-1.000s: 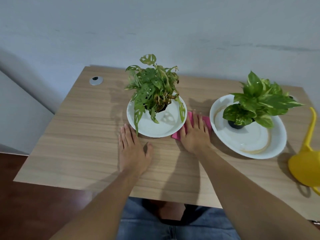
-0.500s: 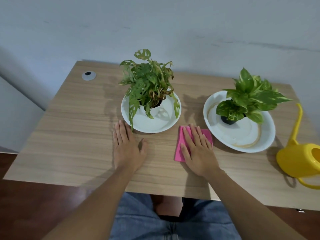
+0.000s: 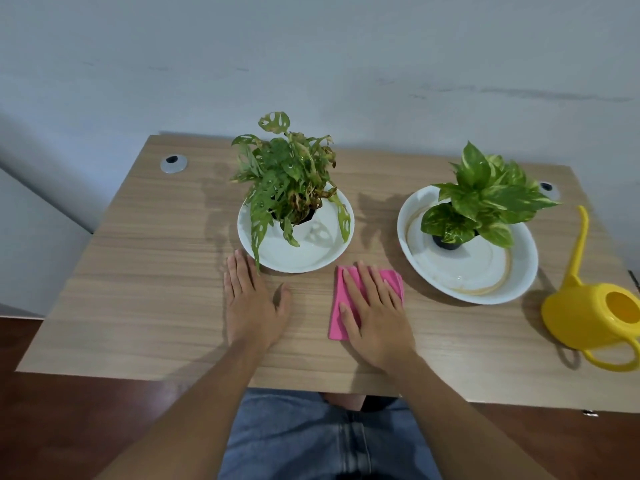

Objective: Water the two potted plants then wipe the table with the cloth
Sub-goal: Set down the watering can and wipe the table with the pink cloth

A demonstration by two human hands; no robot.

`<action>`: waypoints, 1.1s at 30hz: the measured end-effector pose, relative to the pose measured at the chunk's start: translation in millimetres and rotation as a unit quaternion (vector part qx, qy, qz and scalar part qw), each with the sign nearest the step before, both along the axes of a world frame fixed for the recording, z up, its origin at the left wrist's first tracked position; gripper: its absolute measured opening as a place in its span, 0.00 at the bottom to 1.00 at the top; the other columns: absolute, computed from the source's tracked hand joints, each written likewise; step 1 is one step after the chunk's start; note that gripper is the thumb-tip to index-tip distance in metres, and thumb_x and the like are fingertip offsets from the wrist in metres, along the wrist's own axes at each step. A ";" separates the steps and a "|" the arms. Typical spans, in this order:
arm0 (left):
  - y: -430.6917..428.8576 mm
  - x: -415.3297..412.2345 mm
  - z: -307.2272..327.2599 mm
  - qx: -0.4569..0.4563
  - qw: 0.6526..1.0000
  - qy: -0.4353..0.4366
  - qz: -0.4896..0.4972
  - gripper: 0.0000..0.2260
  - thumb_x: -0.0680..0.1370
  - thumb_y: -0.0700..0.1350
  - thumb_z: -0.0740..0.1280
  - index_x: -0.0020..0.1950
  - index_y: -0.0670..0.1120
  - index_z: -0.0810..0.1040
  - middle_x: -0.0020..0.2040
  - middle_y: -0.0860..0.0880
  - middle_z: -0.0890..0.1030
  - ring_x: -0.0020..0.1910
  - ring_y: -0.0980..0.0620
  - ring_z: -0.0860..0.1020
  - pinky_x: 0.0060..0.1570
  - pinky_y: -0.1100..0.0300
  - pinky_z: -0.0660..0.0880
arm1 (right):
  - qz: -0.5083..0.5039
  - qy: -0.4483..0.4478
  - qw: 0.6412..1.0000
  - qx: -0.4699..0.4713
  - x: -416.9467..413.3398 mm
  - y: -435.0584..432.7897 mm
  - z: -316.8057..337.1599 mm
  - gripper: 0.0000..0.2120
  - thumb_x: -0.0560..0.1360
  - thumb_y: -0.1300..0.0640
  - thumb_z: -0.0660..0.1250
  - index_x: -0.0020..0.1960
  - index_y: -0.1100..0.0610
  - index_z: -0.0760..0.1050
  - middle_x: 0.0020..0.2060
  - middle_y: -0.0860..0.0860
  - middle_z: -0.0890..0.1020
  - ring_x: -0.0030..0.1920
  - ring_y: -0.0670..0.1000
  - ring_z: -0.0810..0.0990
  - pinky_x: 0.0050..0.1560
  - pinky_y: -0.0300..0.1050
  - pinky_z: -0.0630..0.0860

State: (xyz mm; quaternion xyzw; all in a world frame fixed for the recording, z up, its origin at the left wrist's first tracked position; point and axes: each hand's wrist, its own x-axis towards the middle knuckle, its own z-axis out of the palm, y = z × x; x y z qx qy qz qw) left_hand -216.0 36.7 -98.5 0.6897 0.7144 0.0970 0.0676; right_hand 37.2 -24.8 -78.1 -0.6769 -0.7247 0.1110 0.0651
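A folded pink cloth (image 3: pixel 338 317) lies on the wooden table (image 3: pixel 149 289) between two white dishes. My right hand (image 3: pixel 375 315) presses flat on the cloth, fingers spread. My left hand (image 3: pixel 252 301) rests palm down on the bare wood just in front of the left dish (image 3: pixel 304 258). That dish holds a holey-leaved plant (image 3: pixel 287 181) in a dark pot. The right dish (image 3: pixel 485 282) holds a pothos plant (image 3: pixel 485 199) in a black pot, with a little water around it. A yellow watering can (image 3: pixel 595 317) stands at the right edge.
A grey wall runs behind the table. Two round cable grommets sit at the back, the left grommet (image 3: pixel 174 163) and the right grommet (image 3: pixel 549 188). The table's near edge is above my lap; dark floor shows on the left.
My right hand has dragged the pink cloth toward me, away from the gap between the dishes. My left hand stays flat in place. The view has shifted, showing more of the watering can.
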 end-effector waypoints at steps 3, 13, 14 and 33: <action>0.2 0.1 0.0 0.006 1.000 -0.003 0.000 0.45 0.83 0.65 0.52 0.90 0.35 0.48 0.91 0.36 0.47 0.91 0.39 0.46 0.89 0.45 0.45 | 0.014 -0.004 1.000 -0.013 26.0 -1.1 2.3 0.33 0.91 0.38 0.47 0.92 0.45 0.42 0.91 0.47 0.44 0.90 0.51 0.40 0.88 0.57 0.45; 0.6 -0.4 0.6 0.006 1.000 0.000 -0.006 0.45 0.83 0.66 0.52 0.89 0.35 0.48 0.91 0.35 0.49 0.91 0.38 0.47 0.89 0.44 0.45 | -0.074 0.004 0.997 -0.035 -10.3 60.9 10.6 0.33 0.89 0.38 0.39 0.91 0.48 0.39 0.90 0.52 0.40 0.90 0.54 0.37 0.88 0.58 0.43; 0.9 -1.5 -0.3 0.008 1.000 0.001 -0.008 0.45 0.83 0.66 0.52 0.89 0.35 0.48 0.91 0.34 0.49 0.91 0.38 0.47 0.89 0.44 0.46 | -0.051 0.001 0.998 -0.026 -13.7 51.7 10.1 0.33 0.90 0.39 0.40 0.92 0.48 0.40 0.90 0.51 0.40 0.90 0.54 0.37 0.88 0.58 0.42; -57.6 17.4 18.6 0.029 0.974 -0.063 -0.217 0.30 0.85 0.50 0.60 0.86 0.40 0.65 0.87 0.42 0.64 0.89 0.41 0.58 0.86 0.38 0.58 | 0.009 0.003 1.000 -0.025 9.9 32.5 10.9 0.33 0.90 0.39 0.43 0.92 0.47 0.41 0.91 0.51 0.42 0.90 0.54 0.37 0.88 0.58 0.42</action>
